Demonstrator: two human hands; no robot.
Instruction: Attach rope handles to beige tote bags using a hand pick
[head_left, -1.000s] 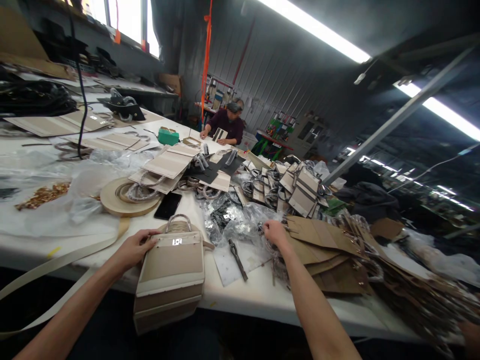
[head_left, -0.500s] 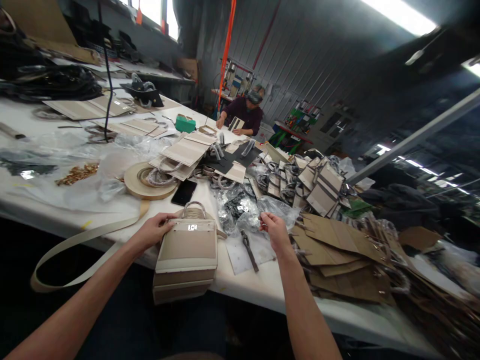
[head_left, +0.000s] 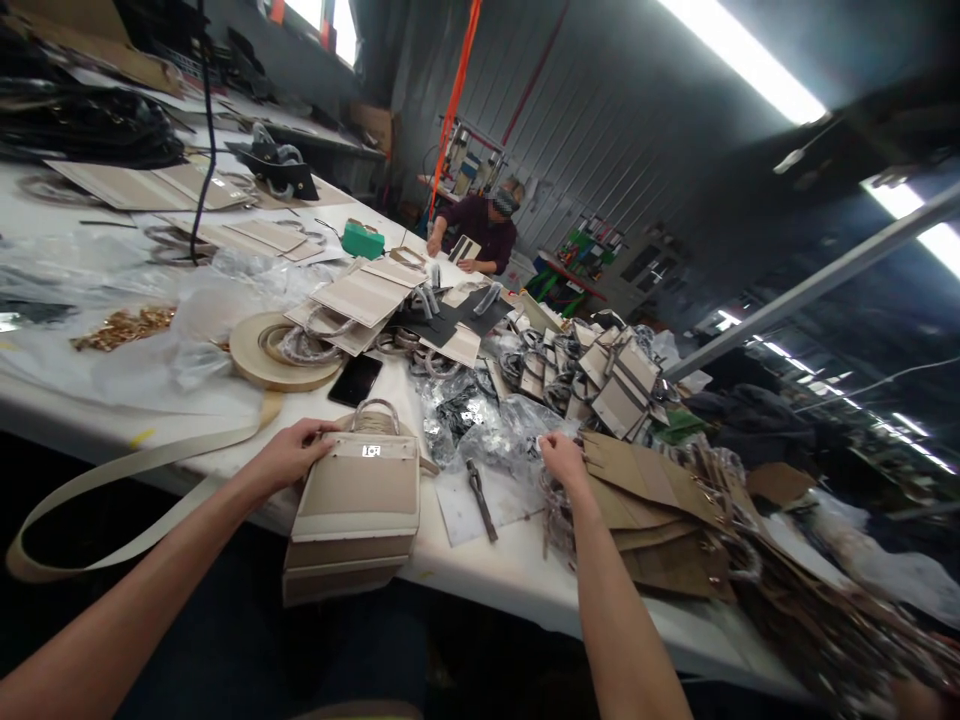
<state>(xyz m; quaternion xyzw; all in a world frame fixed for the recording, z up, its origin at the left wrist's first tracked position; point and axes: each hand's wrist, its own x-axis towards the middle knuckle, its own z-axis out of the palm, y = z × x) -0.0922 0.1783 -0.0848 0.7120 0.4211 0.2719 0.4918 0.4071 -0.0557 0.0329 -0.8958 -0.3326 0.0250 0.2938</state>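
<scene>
A beige handbag panel (head_left: 358,487) with a wrapped handle and a small metal plate near its top lies at the table's front edge, its lower flap hanging over. My left hand (head_left: 300,450) grips its upper left corner, thumb on top. My right hand (head_left: 564,460) is closed with fingertips pinched, over the right side of a clear plastic bag (head_left: 469,415) with shiny metal pieces in it. Whatever it pinches is too small to make out. Between my hands a dark metal punch-like tool (head_left: 481,500) rests on a white pad (head_left: 450,510).
Brown panels (head_left: 645,490) are stacked at the right, a heap of beige pieces (head_left: 619,385) behind them. Left of centre are a tape roll (head_left: 251,350), a black phone (head_left: 356,380) and brass fittings (head_left: 124,328). Across the table a person (head_left: 480,232) handles a panel.
My right hand has moved a little right, away from the middle of the plastic bag toward the brown panels. My left hand stays on the handbag panel. The whole view has turned slightly right.
</scene>
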